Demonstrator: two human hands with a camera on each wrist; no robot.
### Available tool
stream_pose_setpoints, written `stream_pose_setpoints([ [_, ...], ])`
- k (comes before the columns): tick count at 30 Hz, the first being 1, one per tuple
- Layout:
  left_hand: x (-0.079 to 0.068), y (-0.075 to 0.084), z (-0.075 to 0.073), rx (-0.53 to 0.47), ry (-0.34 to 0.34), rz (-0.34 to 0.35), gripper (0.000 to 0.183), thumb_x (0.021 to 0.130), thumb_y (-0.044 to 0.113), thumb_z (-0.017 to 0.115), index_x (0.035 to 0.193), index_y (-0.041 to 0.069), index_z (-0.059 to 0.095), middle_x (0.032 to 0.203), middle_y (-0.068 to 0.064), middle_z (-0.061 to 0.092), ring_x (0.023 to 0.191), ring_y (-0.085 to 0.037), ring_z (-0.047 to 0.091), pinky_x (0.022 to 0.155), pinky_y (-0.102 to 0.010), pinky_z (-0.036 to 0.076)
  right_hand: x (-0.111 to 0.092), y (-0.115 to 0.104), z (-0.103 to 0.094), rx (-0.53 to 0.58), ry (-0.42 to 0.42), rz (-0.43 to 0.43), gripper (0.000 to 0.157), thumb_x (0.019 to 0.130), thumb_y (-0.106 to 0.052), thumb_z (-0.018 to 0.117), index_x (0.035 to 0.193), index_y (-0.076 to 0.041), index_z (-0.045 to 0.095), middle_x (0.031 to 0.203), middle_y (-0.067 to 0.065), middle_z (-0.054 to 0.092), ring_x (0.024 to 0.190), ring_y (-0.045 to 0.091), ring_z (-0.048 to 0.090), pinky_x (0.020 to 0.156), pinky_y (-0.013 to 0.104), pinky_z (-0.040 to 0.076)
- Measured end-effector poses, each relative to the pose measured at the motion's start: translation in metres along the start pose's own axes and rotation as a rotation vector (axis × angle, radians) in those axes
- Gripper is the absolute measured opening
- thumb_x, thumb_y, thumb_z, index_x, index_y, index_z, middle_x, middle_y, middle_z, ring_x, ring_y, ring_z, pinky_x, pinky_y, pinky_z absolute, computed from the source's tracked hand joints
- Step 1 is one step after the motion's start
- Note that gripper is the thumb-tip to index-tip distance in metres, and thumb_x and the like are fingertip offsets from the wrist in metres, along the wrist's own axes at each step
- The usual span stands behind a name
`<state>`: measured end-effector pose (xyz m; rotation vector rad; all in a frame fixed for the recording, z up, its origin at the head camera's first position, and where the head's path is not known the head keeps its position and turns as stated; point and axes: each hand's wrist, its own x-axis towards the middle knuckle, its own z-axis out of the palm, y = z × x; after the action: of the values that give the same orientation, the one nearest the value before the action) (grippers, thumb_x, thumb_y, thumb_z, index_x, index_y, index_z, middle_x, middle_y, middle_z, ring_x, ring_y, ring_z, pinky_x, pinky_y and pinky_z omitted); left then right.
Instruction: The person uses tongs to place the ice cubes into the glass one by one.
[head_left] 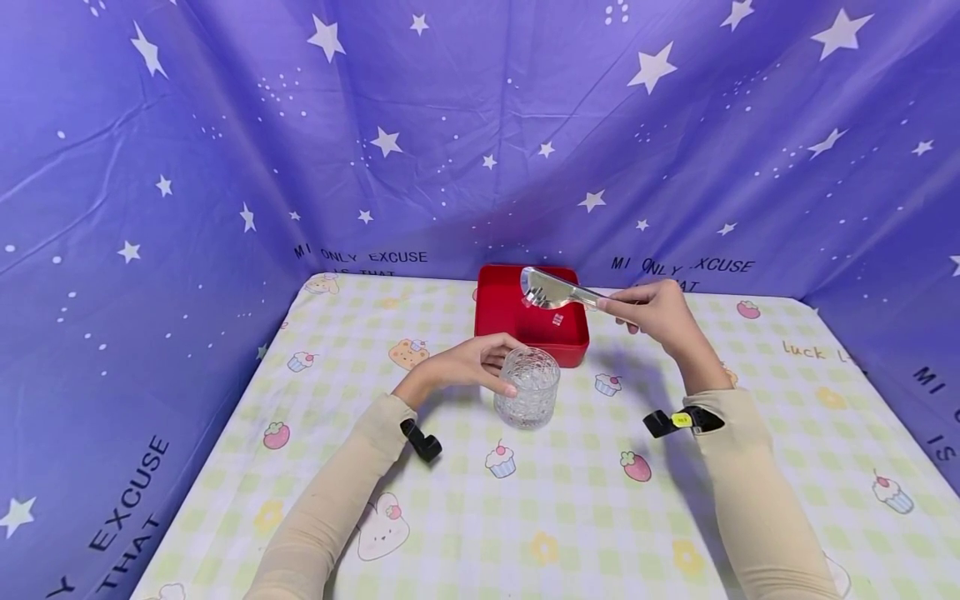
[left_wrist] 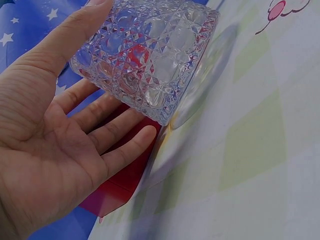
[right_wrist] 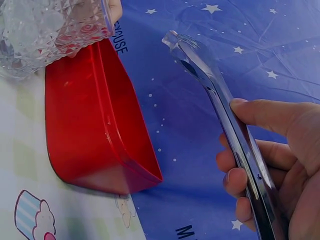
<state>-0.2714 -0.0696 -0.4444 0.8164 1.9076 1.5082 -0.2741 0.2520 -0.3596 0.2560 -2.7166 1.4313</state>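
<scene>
My left hand (head_left: pixel 476 362) holds a clear cut-glass tumbler (head_left: pixel 531 392) by its side, thumb on the near wall; in the left wrist view the other fingers (left_wrist: pixel 117 125) reach behind it. Metal tongs (head_left: pixel 558 292) are gripped in my right hand (head_left: pixel 660 312), which is raised with the tips over a red box (head_left: pixel 573 354). Pinched at the tong tips is a small clear piece like an ice cube (right_wrist: pixel 170 40), plainest in the right wrist view. Inside the box lies another clear cube (head_left: pixel 557 319).
A checked tablecloth (head_left: pixel 570 500) with cartoon prints covers the table. Purple star-patterned cloth (head_left: pixel 450 125) hangs behind and on both sides, right at the table's back edge. The red box stands near that edge, just behind the tumbler.
</scene>
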Motion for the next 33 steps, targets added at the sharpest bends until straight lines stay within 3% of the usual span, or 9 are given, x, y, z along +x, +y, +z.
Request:
stream_pose_setpoints([
  [18,-0.001,0.0,0.001,-0.025,-0.003,-0.009,0.064,0.084,-0.002,0.08,0.14,0.009,0.053,0.136,-0.013,0.063,0.122,-0.021,0.062,0.107,-0.034,0.054,-0.006,-0.002,-0.009,0.074,-0.091,0.008,0.039,0.09,-0.025,0.08,0.109,0.009,0.075,0.066,0.0,0.068,0.053,0.013,0.054,0.048,0.027,0.049],
  [33,0.0,0.0,0.001,-0.002,0.008,-0.02,0.058,0.084,0.001,0.08,0.135,0.006,0.053,0.135,-0.014,0.064,0.126,-0.023,0.06,0.111,-0.036,0.05,-0.01,0.0,-0.017,0.052,-0.202,0.005,0.034,0.087,-0.023,0.082,0.109,0.004,0.077,0.076,0.001,0.07,0.06,0.017,0.057,0.052,0.028,0.051],
])
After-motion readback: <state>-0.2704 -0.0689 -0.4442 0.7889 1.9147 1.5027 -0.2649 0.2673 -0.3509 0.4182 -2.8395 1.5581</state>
